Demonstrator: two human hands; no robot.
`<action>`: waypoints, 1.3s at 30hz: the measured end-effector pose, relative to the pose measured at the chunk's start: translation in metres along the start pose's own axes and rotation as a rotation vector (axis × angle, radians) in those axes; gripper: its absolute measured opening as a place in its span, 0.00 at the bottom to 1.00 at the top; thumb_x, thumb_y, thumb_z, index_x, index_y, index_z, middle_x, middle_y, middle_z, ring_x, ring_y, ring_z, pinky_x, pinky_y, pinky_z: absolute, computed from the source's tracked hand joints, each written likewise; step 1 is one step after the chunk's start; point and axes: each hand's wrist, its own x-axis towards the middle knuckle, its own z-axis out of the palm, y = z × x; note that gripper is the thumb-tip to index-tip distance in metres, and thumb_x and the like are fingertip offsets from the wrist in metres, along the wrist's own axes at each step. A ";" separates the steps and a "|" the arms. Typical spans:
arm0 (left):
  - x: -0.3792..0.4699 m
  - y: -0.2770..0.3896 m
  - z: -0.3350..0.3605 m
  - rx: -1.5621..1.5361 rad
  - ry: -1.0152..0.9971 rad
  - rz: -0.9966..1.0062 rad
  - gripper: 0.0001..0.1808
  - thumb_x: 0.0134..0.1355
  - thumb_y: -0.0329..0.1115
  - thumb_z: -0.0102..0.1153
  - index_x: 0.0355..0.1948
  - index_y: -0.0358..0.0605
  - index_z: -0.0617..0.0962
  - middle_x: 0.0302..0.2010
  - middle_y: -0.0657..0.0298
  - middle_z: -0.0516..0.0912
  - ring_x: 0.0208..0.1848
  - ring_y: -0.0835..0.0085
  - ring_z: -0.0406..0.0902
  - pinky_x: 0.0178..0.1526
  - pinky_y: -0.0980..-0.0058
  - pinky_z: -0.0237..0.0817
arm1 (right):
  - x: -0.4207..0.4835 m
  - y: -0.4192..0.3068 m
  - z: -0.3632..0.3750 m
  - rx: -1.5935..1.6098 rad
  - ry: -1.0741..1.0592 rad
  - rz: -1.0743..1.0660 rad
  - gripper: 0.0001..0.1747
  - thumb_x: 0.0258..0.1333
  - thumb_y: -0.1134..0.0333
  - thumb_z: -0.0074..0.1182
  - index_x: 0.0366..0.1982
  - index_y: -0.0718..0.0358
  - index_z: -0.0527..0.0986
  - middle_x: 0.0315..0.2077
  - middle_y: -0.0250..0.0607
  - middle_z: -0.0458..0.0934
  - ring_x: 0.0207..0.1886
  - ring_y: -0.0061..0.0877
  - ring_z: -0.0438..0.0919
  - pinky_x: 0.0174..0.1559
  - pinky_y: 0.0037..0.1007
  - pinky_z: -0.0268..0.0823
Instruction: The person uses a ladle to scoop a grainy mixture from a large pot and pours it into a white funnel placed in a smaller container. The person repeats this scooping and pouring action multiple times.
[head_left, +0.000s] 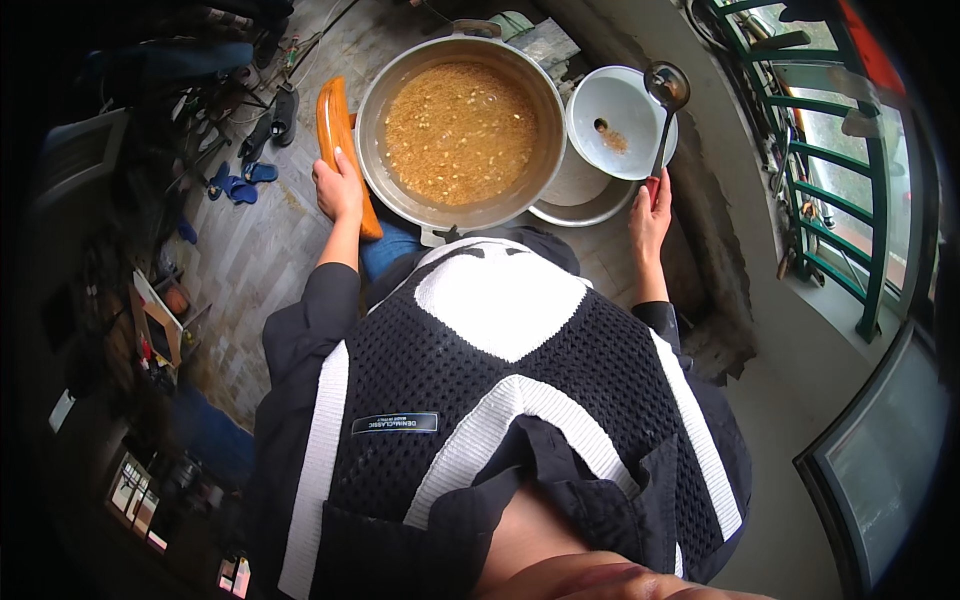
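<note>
A large metal pot (551, 142) stands before me, holding brown grain in liquid with pale kernels floating on top. My left hand (339, 187) is wrapped around a glossy orange wooden piece (335, 112) along the pot's left side; whether it belongs to a seat or another object I cannot tell. In my right hand (650, 217) is a ladle (663, 142) by its red handle. The ladle's dark bowl is raised over the far right rim of a pale bowl (600, 86). Some brown grain and a dark round spot show inside that bowl.
Beneath the pale bowl sits a metal basin (592, 220), partly hidden. Shoes (285, 116) and blue slippers (240, 189) lie on the floor to the left. A green window grille (832, 195) and the wall (720, 150) border the right side.
</note>
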 end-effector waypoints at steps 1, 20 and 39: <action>0.000 0.000 0.000 0.002 -0.001 -0.007 0.29 0.68 0.60 0.45 0.41 0.39 0.72 0.43 0.44 0.80 0.45 0.43 0.78 0.46 0.47 0.68 | -0.006 -0.005 0.005 0.042 -0.031 0.079 0.33 0.67 0.70 0.47 0.72 0.54 0.57 0.56 0.43 0.74 0.57 0.27 0.76 0.59 0.27 0.65; -0.004 0.004 -0.001 0.006 -0.011 -0.017 0.28 0.67 0.59 0.46 0.42 0.40 0.72 0.44 0.46 0.79 0.45 0.44 0.78 0.45 0.48 0.69 | -0.043 -0.013 0.108 -0.680 -0.913 -0.212 0.30 0.63 0.67 0.46 0.67 0.54 0.65 0.47 0.52 0.81 0.46 0.42 0.82 0.48 0.41 0.73; -0.004 0.005 0.004 0.002 0.003 -0.014 0.27 0.67 0.59 0.47 0.42 0.41 0.72 0.44 0.47 0.79 0.45 0.44 0.79 0.44 0.48 0.69 | -0.052 -0.072 0.062 0.007 -0.879 0.616 0.26 0.69 0.68 0.46 0.68 0.51 0.64 0.24 0.24 0.65 0.18 0.10 0.57 0.19 0.15 0.49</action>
